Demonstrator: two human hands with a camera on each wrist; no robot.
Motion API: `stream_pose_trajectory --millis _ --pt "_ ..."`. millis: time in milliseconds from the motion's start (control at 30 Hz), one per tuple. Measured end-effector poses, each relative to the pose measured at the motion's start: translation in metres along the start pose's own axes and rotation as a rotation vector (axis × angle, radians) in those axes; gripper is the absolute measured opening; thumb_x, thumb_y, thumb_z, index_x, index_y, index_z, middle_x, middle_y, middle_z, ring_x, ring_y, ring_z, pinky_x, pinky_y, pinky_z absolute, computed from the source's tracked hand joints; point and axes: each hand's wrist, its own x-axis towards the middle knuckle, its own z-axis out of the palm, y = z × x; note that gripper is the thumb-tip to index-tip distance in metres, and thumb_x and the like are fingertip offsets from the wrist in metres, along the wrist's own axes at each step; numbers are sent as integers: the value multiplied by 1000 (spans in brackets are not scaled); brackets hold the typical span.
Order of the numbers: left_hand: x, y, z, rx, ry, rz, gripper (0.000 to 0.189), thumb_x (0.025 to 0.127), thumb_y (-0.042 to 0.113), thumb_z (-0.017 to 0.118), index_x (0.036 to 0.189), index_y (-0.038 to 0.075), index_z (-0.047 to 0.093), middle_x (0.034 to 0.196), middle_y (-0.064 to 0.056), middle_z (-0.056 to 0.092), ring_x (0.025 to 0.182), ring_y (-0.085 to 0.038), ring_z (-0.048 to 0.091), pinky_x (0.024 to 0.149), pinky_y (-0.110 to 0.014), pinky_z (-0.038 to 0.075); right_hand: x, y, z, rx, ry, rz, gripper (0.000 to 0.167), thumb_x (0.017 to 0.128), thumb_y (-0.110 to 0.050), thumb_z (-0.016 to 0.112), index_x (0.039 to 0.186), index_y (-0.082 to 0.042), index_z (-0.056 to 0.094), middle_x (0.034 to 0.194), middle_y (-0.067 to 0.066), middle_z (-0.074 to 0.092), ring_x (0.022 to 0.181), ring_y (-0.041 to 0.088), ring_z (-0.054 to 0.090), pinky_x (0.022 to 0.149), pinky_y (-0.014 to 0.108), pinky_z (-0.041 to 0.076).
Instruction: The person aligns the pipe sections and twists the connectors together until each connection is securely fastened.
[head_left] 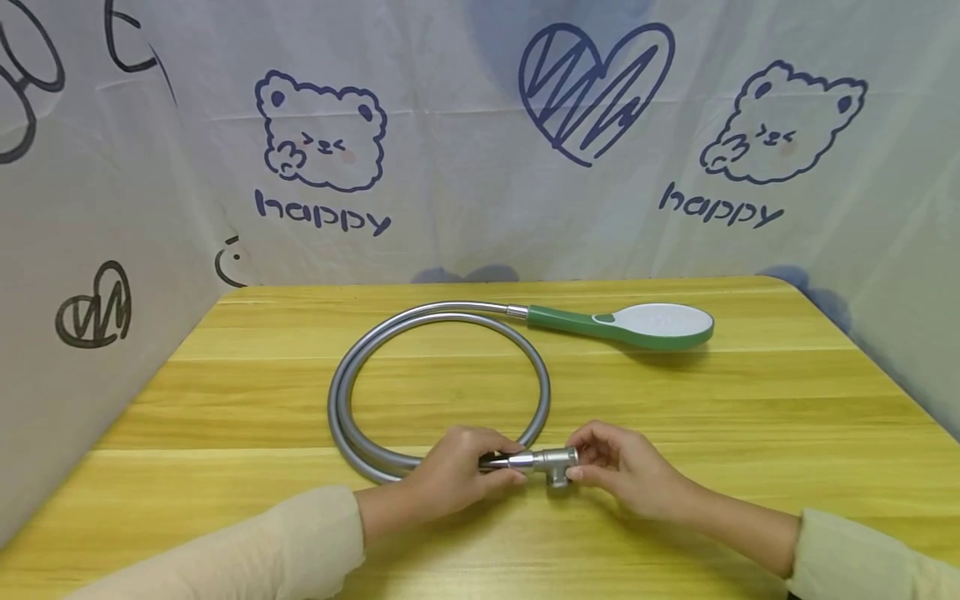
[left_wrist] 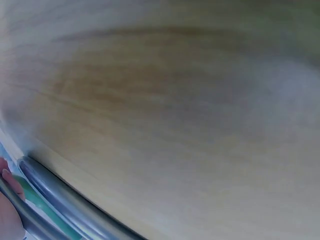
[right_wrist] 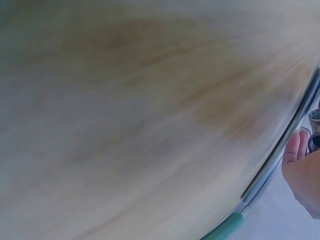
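In the head view my left hand grips the chrome end of a grey shower hose near the table's front. A metal T-shaped connector sits against that end, its short branch pointing toward me. My right hand pinches the connector's right end between thumb and fingers. The hose lies coiled and runs to a green and white shower head at the back right. In the right wrist view, the connector's openings show beside my fingers. The joint's inside is hidden, so I cannot tell whether it is threaded together.
A yellow wood-grain table spreads under everything. White cloth walls with blue drawings close it off at the back and both sides. The hose coil stands left of centre, behind my hands.
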Motion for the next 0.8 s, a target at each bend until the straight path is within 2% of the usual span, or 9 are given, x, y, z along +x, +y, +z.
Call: stream_pose_trajectory --millis 133,533,800 --pt "0 0 0 2 -1 -8 26 80 18 72 100 1 70 92 -8 72 74 -4 61 63 -11 48 1 -1 0 -16 17 6 28 86 -12 64 105 7 57 95 15 61 79 5 57 70 21 52" --pt "0 -1 3 5 9 -1 26 80 18 72 99 1 70 92 -9 72 75 -6 63 64 -11 48 1 1 1 9 24 33 31 86 -12 64 107 8 57 94 16 61 78 6 57 69 21 52" --pt "-1 -3 5 26 11 0 27 80 19 72 100 1 70 93 -9 72 78 -8 65 66 -11 49 0 6 3 27 31 -14 30 88 -11 61 109 10 53 93 18 60 77 4 57 67 22 52"
